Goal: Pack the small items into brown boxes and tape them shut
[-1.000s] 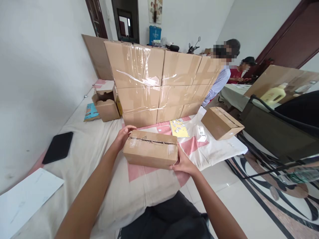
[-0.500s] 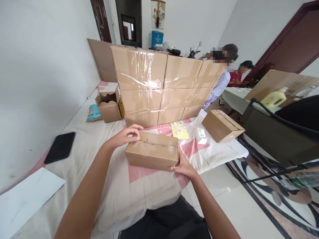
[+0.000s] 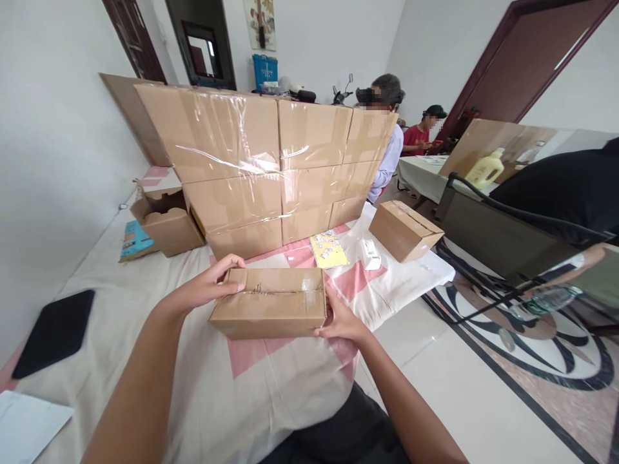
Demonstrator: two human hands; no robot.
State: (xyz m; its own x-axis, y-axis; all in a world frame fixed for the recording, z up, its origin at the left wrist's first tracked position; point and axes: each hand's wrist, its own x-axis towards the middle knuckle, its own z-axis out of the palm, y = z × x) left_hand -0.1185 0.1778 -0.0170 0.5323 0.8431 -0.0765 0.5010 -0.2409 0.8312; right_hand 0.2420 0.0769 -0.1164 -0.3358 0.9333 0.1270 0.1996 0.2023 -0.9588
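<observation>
A taped cardboard box [image 3: 271,309] is between my hands, above or on the cloth-covered table in front of me. My left hand [image 3: 213,283] grips its left end, thumb on the top face and fingers round the far side. At the other end, my right hand [image 3: 338,316] holds the right face, with the thumb at the lower near corner and most fingers hidden behind. Torn marks run along the taped seam on top. Just beyond the box lies a yellow card [image 3: 329,250] with small whitish pieces on it, next to a small white object [image 3: 370,254].
A wall of stacked, taped boxes [image 3: 232,167] stands across the far side. Another closed box [image 3: 405,230] sits at the right; an opened box [image 3: 169,222] and blue packet [image 3: 136,240] are left. A black flat item [image 3: 54,333] lies nearby. Two people sit beyond; a chair [image 3: 522,238] is right.
My view has swung to the right, so the surroundings sit further left. The box has turned slightly, and my left hand has closed more firmly over its left end.
</observation>
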